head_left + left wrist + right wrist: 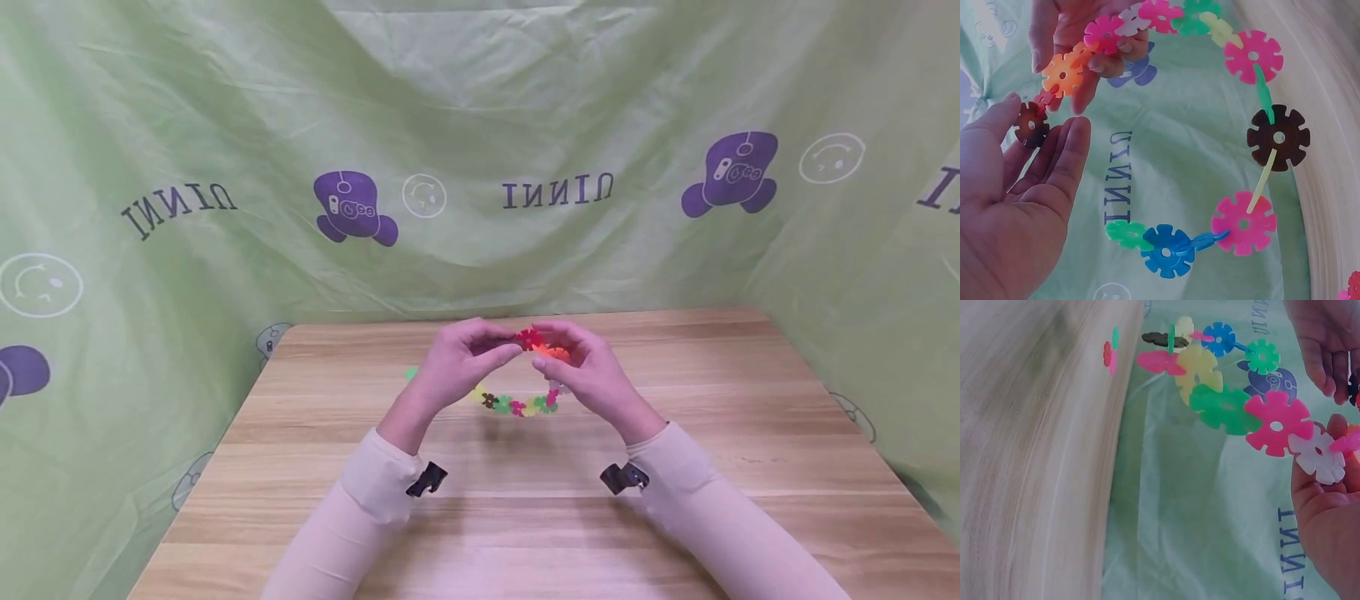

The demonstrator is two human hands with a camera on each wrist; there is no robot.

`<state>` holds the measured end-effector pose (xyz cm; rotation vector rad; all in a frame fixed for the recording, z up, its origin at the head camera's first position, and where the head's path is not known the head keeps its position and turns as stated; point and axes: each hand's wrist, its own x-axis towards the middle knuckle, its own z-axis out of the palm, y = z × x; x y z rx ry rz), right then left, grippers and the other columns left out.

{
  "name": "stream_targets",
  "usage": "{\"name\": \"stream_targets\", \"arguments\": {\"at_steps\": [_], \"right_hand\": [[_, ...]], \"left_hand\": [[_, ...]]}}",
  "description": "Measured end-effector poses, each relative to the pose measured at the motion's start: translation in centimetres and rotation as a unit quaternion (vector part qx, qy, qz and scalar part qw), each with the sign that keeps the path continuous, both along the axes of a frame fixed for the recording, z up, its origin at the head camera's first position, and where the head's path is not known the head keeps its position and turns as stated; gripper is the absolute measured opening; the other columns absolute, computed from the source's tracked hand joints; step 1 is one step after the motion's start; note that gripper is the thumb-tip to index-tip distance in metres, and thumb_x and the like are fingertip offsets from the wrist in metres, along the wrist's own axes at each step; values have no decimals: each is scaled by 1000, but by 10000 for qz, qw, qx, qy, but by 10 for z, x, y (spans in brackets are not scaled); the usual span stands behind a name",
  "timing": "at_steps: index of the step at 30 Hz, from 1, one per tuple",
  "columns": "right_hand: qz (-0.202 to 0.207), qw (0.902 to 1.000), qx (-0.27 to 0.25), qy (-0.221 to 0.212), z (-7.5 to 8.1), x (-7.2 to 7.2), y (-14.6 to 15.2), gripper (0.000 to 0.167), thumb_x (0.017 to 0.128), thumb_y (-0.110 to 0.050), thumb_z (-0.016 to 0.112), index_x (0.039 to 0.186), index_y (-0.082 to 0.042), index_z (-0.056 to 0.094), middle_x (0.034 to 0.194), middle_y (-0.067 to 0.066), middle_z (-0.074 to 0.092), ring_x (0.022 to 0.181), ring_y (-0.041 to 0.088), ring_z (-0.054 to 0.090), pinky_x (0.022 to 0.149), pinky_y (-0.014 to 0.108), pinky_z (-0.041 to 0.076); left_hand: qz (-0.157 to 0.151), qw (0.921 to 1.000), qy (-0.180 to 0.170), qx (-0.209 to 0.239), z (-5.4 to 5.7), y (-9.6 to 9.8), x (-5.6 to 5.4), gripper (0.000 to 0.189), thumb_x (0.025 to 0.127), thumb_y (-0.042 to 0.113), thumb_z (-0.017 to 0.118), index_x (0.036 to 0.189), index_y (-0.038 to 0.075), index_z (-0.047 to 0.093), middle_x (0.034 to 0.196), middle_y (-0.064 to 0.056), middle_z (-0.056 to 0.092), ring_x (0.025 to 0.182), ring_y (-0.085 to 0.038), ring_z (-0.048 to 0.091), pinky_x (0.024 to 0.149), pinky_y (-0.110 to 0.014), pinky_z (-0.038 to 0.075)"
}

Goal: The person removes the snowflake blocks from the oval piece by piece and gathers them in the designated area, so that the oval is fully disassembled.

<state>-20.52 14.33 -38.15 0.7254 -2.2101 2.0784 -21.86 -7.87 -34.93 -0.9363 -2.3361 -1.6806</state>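
A curved chain of slotted plastic flower discs (503, 405) hangs in the air between both hands, in pink, green, yellow, blue, white, orange and brown. With thumb and fingers, my left hand (453, 367) pinches a dark brown disc (1032, 125) at one end, beside a small red disc (1045, 99). My right hand (596, 375) holds the chain close by, around the orange disc (1063, 75); a white disc (1318, 454) lies against its palm. The chain's far end, a green disc (1262, 357) joined to a blue disc (1218, 339), dangles free. Fingers partly hide the held discs.
Below the hands is a wood-grain table (525, 508). A small cluster of red, green and pink discs (1112, 353) lies apart on it. A green printed curtain (465, 275) surrounds the back and sides. Black mounts (427, 479) sit at both cuffs.
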Motion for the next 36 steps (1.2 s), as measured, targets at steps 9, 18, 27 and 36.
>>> {"name": "stream_targets", "arguments": {"at_steps": [9, 18, 27, 36], "right_hand": [[-197, 9995, 95, 249, 1, 0, 1, 40, 91, -14, 72, 129, -13, 60, 116, 10, 62, 82, 31, 62, 61, 34, 56], [-327, 9991, 129, 246, 0, 0, 2, 39, 91, -14, 72, 129, -13, 61, 111, 12, 65, 75, 32, 61, 52, 33, 52], [-249, 9996, -46, 152, -2, 1, 0, 36, 89, -12, 74, 122, -10, 62, 109, 22, 64, 66, 25, 59, 51, 31, 51], [-199, 9995, -53, 236, -5, 0, -1, 33, 89, -7, 74, 120, -7, 65, 103, 12, 68, 61, 32, 55, 46, 34, 49]], "left_hand": [[-33, 9999, -107, 68, 0, 0, 0, 22, 85, 16, 79, 105, 9, 74, 97, -1, 72, 85, -15, 71, 75, -31, 58], [-52, 9998, -154, -79, -3, 2, -1, 23, 83, 9, 79, 105, 4, 74, 98, -6, 71, 87, -17, 70, 77, -28, 58], [-124, 9998, -67, -145, -3, -1, 0, 21, 84, 2, 76, 105, 1, 75, 103, -8, 69, 90, -19, 70, 77, -28, 57], [-236, 9992, 167, -279, -4, -8, -2, 21, 85, 11, 78, 105, 4, 77, 106, -3, 68, 91, -15, 70, 75, -29, 58]]}}
